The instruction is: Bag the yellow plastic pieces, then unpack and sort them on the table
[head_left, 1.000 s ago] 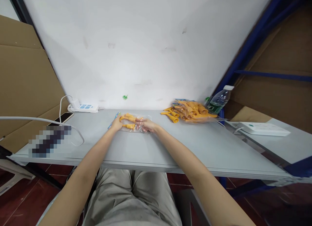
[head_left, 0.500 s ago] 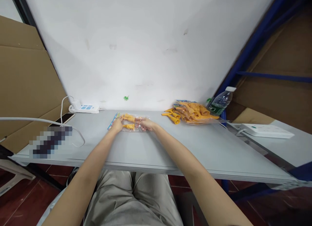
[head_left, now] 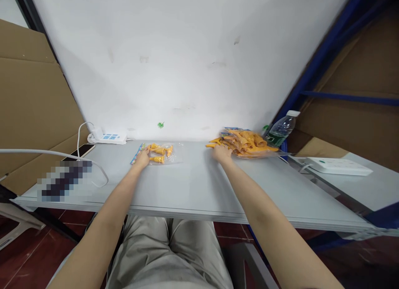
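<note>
A clear plastic bag (head_left: pixel 174 156) with a printed blue header lies on the table, left of centre, and several orange horn-shaped plastic pieces (head_left: pixel 158 159) are inside it. My left hand (head_left: pixel 143 157) grips the bag near its header end. Over to the right, my right hand (head_left: pixel 222 153) is at the loose orange pieces (head_left: pixel 212 144) beside a bigger bagged heap. Its fingers point away and are mostly hidden, so whether they have closed on a piece does not show. That heap of orange pieces (head_left: pixel 249 142) sits in clear plastic bags with blue printed edges.
A water bottle (head_left: pixel 282 129) leans behind the heap. White power strips lie at the back left (head_left: pixel 109 138) and on the right-hand surface (head_left: pixel 338 166). A phone (head_left: pixel 82 151) and a white cable (head_left: pixel 46 152) are at left. Cardboard (head_left: pixel 31 102) and a white wall (head_left: pixel 187 64) border the table (head_left: pixel 187 193).
My right hand has left the bag and moved right to the loose orange pieces. The bag has shifted slightly left with my left hand, and its orange pieces now lie closer to the header.
</note>
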{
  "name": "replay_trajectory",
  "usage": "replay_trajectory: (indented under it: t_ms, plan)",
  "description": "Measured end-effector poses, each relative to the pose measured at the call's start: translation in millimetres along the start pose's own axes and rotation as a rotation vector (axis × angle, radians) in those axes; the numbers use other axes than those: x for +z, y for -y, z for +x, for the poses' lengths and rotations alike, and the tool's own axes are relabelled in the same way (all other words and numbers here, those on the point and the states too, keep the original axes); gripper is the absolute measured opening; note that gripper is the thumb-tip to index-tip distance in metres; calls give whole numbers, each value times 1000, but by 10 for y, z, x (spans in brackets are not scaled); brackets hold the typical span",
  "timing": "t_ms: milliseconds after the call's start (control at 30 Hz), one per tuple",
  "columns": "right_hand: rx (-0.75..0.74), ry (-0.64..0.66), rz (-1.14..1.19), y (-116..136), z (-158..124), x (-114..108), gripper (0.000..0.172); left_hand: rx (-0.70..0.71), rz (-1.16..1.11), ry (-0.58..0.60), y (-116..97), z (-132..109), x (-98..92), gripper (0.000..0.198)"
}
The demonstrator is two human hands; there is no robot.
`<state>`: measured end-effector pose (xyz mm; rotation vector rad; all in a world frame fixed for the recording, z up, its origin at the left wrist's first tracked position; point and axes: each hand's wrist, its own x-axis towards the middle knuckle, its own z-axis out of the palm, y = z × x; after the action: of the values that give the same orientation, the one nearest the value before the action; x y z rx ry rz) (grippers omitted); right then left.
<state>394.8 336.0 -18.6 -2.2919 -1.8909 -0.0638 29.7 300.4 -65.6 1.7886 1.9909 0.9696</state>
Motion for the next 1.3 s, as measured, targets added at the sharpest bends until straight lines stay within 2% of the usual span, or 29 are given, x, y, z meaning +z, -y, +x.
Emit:
replay_trajectory:
  t_ms: [133,200,300,367,467,567,667,733,867,967,1200,1300]
  plan:
    - [-118,-25,-145,-61,-77,13,38,20,77,46,-58,-41,9,61]
    - [-132,1,-165,-33,-104,-22,37,30,76,52,-82,-57,11,61]
    - [-149,71,-136,51,-142,-119,35,22,78,52,-102,-73,14,60]
    - [-162,55,-42,130,-183,-190,34,9,84,51,-104,-78,14,60]
    - [-136,12,351,290,-280,-258,43,6,84,46,-105,-81,22,60]
    - [-63,88,1017,483,-398,-226,51,15,94,51,-139,-88,70,63]
    - [62,220,1551,650,-496,-91,42,48,98,88,-229,-102,173,64]
    - [128,272,1704,714,-539,22,37,62,77,100,-304,-115,258,62]
    - [106,203,1737,714,-578,173,39,63,35,86,-406,-137,388,61]
    - [107,139,1738,656,-591,176,40,63,33,87,-417,-141,415,61]
    - [118,301,1695,561,-596,84,24,71,19,77,-400,-137,404,62]
    - [100,193,1509,511,-577,99,19,73,53,79,-399,-133,408,65]
